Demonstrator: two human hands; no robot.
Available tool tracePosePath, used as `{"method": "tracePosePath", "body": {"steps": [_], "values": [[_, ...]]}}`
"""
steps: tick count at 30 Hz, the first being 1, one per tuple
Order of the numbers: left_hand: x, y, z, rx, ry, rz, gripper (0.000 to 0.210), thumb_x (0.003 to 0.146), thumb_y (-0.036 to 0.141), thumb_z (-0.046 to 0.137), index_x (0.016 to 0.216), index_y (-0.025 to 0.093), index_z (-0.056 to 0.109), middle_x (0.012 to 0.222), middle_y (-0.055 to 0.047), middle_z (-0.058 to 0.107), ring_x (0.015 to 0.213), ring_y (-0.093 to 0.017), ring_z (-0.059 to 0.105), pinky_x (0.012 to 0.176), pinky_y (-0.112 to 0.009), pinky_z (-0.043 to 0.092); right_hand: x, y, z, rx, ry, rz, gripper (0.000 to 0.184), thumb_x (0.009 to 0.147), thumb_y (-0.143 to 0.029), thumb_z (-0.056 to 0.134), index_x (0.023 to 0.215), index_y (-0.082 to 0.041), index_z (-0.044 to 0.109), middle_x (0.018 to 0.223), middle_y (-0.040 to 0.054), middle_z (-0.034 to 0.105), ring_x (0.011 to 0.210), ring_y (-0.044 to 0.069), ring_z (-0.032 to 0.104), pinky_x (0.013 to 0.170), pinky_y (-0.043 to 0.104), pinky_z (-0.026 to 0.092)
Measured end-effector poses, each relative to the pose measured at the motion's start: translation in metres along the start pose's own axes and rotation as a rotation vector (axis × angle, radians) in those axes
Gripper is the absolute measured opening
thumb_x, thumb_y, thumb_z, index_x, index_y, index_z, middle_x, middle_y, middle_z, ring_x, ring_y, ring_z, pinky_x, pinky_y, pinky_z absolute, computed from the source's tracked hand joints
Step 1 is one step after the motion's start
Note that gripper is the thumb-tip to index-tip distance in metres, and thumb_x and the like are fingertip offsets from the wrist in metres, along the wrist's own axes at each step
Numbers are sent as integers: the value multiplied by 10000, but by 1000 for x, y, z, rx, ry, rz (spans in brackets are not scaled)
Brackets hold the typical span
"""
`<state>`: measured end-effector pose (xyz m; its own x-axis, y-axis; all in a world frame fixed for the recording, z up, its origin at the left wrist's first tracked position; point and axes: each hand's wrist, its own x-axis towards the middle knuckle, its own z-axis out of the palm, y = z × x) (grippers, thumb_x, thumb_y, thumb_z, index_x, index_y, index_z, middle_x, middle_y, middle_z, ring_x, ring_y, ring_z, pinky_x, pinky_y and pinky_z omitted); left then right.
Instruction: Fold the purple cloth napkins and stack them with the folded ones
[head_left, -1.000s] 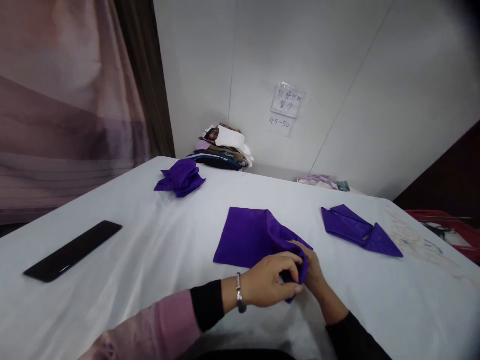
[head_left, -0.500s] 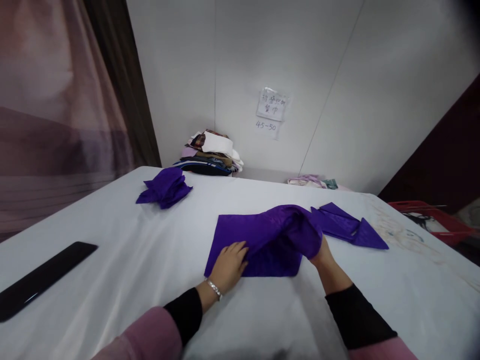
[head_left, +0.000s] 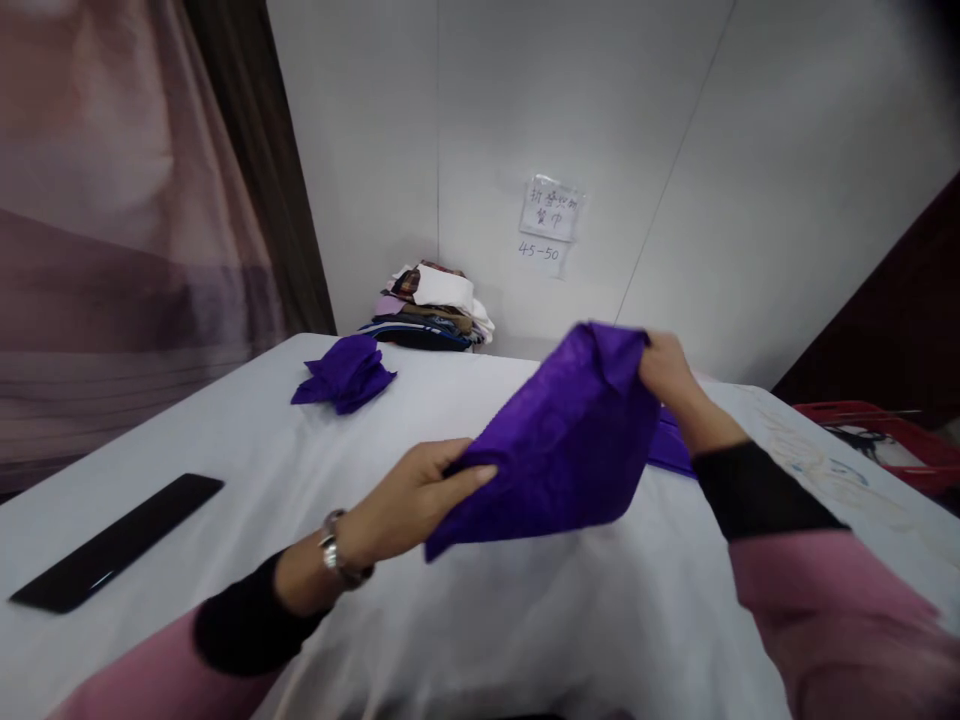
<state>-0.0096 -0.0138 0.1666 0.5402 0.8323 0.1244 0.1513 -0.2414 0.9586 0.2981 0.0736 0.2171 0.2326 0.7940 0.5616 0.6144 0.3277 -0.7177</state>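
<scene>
Above the white table (head_left: 517, 620), the purple cloth (head_left: 562, 440) is held up aslant, the left hand (head_left: 409, 500) pinching its left edge, the right hand (head_left: 670, 378) gripping its raised end; this looks like a repositioning step, and laying it flat would call for even tension

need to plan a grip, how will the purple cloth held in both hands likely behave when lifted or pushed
The purple cloth is probably floppy: it creases softly beside the right hand. It is likely light for its size, since it looks thin and the left hand pinches it near one end. Being sheet-like, it would probably bunch rather than roll if pushed.
</scene>
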Motion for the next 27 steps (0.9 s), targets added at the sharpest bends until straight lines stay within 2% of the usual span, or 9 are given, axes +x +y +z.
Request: {"method": "tracePosePath", "body": {"steps": [2, 4, 8, 12, 14, 18, 21, 24, 27], "values": [[8, 12, 24, -181, 23, -10, 286, 776, 442, 591, 835, 167, 643, 711, 20, 624, 625, -116, 549, 596, -235, 456, 46, -39, 24, 15, 7, -107, 274, 778, -269, 477, 821, -92, 682, 966, 42, 683, 1038, 222, 573, 892, 357, 425], [14, 16, 41, -381, 69, -25, 326, 782, 462, 587, 875, 155, 643, 742, -2, 646, 664, -139, 585, 637, -267, 482, 77, -80, 56, 70, -140, -429, 363, 827, -317, 428, 1000, -78, 640, 1104, 50, 634, 1084, 203, 551, 903, 387, 413], [3, 0, 50, -735, 221, -75, 333, 803, 449, 586, 965, 164, 643, 907, -52, 689, 852, -206, 635, 802, -349, 492, 82, -126, 110, 83, -405, -744, 451, 771, -364, 576, 1150, -120, 575, 1176, 43, 602, 1109, 207, 538, 947, 459, 379], [-33, -43, 50, -892, 295, -193, 345, 839, 427, 555, 1077, 186, 621, 1061, -68, 675, 1001, -229, 611, 915, -380, 450, 19, -103, 122, 161, -533, -564, 331, 795, -329, 577, 1064, -147, 640, 1077, 45, 658, 1067, 202, 574, 955, 436, 405], [-53, -64, 53, -947, 263, -270, 374, 854, 426, 528, 1131, 184, 598, 1108, -80, 660, 1057, -238, 591, 946, -392, 432, -34, -79, 115, 222, -728, -380, 317, 844, -347, 519, 1068, -161, 646, 1014, 50, 684, 972, 189, 627, 909, 407, 462], [-77, -90, 57, -1078, 237, -398, 408, 867, 411, 493, 1193, 174, 555, 1120, -96, 658, 1066, -251, 594, 952, -413, 426, -154, -35, 89, 223, -1079, -274, 619, 808, -416, 578, 1377, -292, 368, 1316, 55, 519, 1155, 231, 531, 955, 418, 448], [-79, -95, 56, -1145, 251, -418, 393, 874, 390, 473, 1183, 162, 555, 1099, -99, 666, 1039, -248, 610, 949, -408, 425, -223, -12, 81, 52, -1075, -418, 980, 659, -448, 723, 1438, -359, 134, 1479, 46, 239, 1322, 299, 295, 1056, 489, 311], [-72, -91, 62, -1162, 281, -381, 354, 879, 365, 459, 1135, 152, 577, 1067, -98, 673, 1007, -231, 621, 932, -382, 432, -256, 4, 87, -43, -909, -538, 867, 726, -277, 662, 1436, -336, 168, 1495, 57, 161, 1346, 309, 223, 1053, 519, 299], [-65, -82, 67, -1113, 199, -349, 363, 896, 391, 416, 1093, 142, 592, 1031, -108, 674, 939, -215, 637, 852, -355, 470, -258, 14, 93, 16, -664, -453, 670, 792, -122, 489, 1411, -293, 297, 1445, 63, 327, 1302, 256, 350, 1034, 466, 359]]}}
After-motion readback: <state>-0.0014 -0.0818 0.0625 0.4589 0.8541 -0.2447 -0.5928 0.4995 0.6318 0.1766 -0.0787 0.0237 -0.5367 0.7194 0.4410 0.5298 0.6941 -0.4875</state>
